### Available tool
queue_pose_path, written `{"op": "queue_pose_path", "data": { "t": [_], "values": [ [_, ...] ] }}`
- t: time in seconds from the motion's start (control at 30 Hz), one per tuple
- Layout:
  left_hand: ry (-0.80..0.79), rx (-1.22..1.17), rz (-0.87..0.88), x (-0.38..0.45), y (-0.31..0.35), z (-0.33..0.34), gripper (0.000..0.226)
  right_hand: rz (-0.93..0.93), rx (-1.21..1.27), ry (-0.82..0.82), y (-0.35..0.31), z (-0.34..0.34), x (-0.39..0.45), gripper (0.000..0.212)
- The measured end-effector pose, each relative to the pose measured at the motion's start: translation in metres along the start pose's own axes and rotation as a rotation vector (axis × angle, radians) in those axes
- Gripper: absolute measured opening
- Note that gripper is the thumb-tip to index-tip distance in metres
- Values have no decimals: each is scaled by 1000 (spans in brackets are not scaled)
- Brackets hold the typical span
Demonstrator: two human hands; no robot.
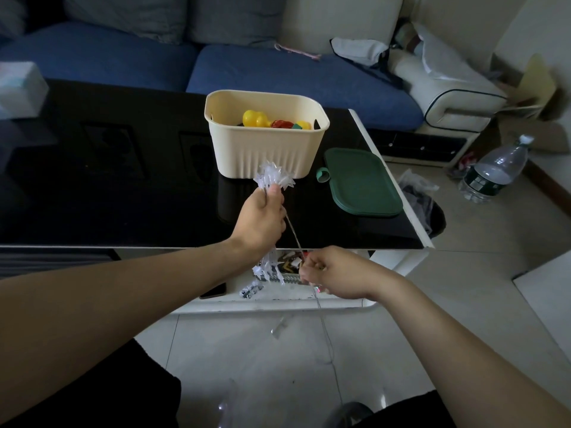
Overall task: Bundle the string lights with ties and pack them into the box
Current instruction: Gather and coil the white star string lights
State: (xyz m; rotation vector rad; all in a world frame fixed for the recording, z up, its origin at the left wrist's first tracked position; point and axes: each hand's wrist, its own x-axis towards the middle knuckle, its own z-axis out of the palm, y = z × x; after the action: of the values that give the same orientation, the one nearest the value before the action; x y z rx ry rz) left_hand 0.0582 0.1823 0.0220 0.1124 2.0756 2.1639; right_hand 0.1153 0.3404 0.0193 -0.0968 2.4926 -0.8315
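The left hand (262,216) is curled tight around a bunch of clear string lights (273,178), just in front of the cream box (265,146). A thin wire (293,233) runs from that bunch down to the right hand (332,271), which pinches it. The box sits on the black table (108,186) with bright toys (272,120) inside. A green lid (361,182) lies right of the box.

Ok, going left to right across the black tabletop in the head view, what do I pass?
Pale tissue box → cream ribbed plastic box → dark green flat lid, lying beside the box on the table.
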Motion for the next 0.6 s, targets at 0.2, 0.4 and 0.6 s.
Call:
{"op": "queue_pose_path", "data": {
  "t": [0.2, 0.4, 0.6],
  "values": [
    [88, 15, -20, 4, 2, 2, 39, 132, 390, -56, 10, 0, -1, 11],
    [97, -262, -98, 10, 20, -4, 33, 138, 410, -57, 4, 3, 7, 49],
    [150, -260, -99, 11, 23, -10, 33, 250, 38, -228, 9, 3, 6, 18]
  ]
}}
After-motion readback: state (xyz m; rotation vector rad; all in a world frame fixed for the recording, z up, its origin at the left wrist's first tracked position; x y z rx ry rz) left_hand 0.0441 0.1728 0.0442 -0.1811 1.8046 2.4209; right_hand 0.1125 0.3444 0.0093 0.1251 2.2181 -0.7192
